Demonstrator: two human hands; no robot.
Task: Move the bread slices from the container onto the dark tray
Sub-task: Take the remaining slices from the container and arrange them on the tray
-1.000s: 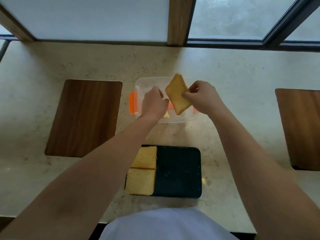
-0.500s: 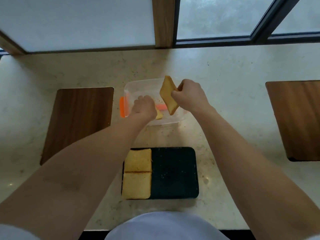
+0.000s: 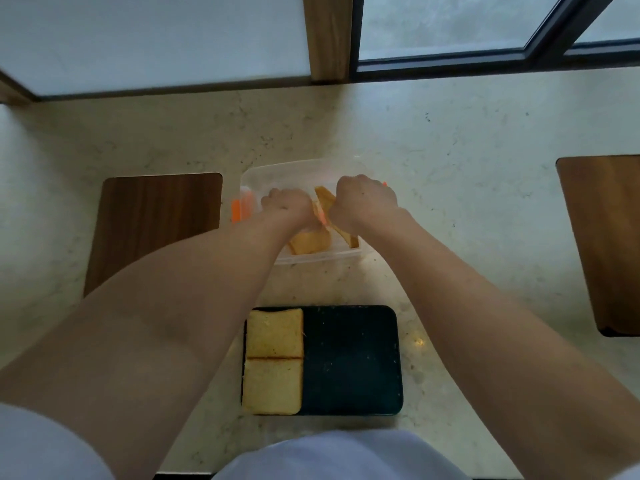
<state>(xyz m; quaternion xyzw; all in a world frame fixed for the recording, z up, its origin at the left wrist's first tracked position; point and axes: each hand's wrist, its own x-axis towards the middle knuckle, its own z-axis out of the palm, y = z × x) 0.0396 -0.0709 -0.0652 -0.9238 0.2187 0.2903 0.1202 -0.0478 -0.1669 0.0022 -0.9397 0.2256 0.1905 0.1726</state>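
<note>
A clear plastic container (image 3: 301,167) with orange clips stands on the counter beyond the dark tray (image 3: 349,358). Both hands are inside it. My right hand (image 3: 363,202) is closed on a toasted bread slice (image 3: 346,235), which stands on edge and tilts towards the near wall. My left hand (image 3: 287,204) is curled down over a second slice (image 3: 310,242) that shows below its wrist; its fingertips are hidden. Two slices lie flat on the tray's left half, one at the far end (image 3: 275,332) and one at the near end (image 3: 272,386). The tray's right half is bare.
A dark wooden board (image 3: 156,223) lies left of the container, and another (image 3: 602,237) at the right edge. The pale stone counter (image 3: 450,150) runs back to a window sill. Crumbs lie around the tray.
My right hand has lowered its slice from above the container down into it. My left hand stays inside the container, and more of the second slice now shows. The view has tilted slightly.
</note>
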